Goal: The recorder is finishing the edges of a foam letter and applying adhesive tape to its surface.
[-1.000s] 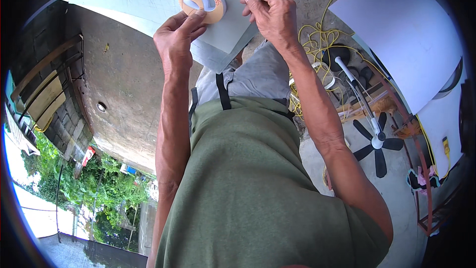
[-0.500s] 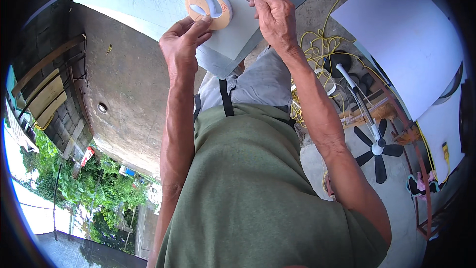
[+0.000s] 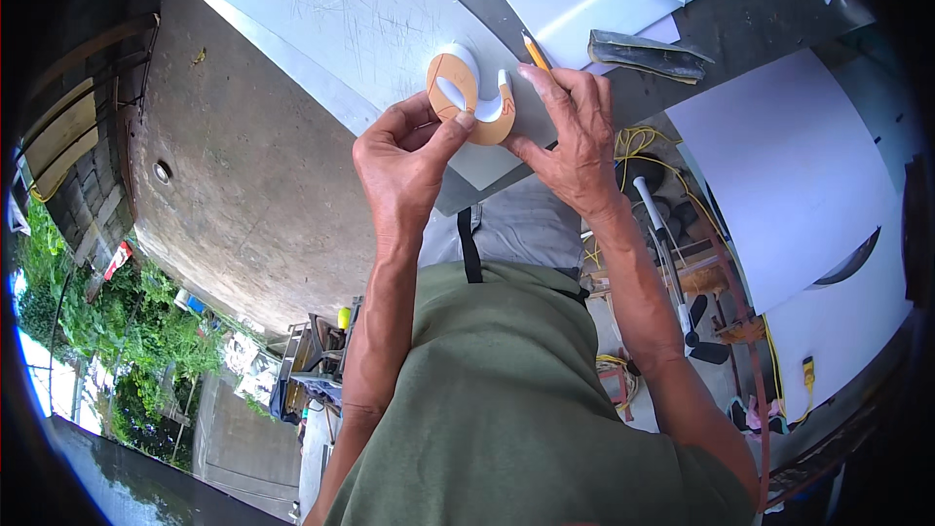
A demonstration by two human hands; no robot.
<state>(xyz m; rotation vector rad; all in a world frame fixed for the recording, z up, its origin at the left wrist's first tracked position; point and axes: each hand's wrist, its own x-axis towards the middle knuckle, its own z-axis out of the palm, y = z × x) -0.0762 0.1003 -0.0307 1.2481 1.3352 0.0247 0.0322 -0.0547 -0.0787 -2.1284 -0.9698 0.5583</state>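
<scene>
My left hand (image 3: 414,141) pinches a small curved cutout shaped like a letter e (image 3: 495,124), thumb on its tan face and fingers at its left edge. The cutout has white sides and a few reddish marks on its face. It is over the near corner of a pale, scratched sheet (image 3: 321,10). Beside its right edge is my right hand (image 3: 579,141), fingers stretched and the thumb apart, its tip close to the cutout; whether it touches, I cannot tell. A yellow pencil (image 3: 534,51) lies just beyond my right fingertips.
White sheets (image 3: 584,0) cover the far part of the dark table (image 3: 750,15). A folded dark grey strip (image 3: 648,56) lies right of the pencil. A large white panel (image 3: 779,166) stands at the right, near yellow cord (image 3: 638,141) and a black-bladed fan (image 3: 703,343).
My right hand has come down beside the cutout's right edge. My left hand still pinches the cutout. The view has shifted, showing more of the table's far right.
</scene>
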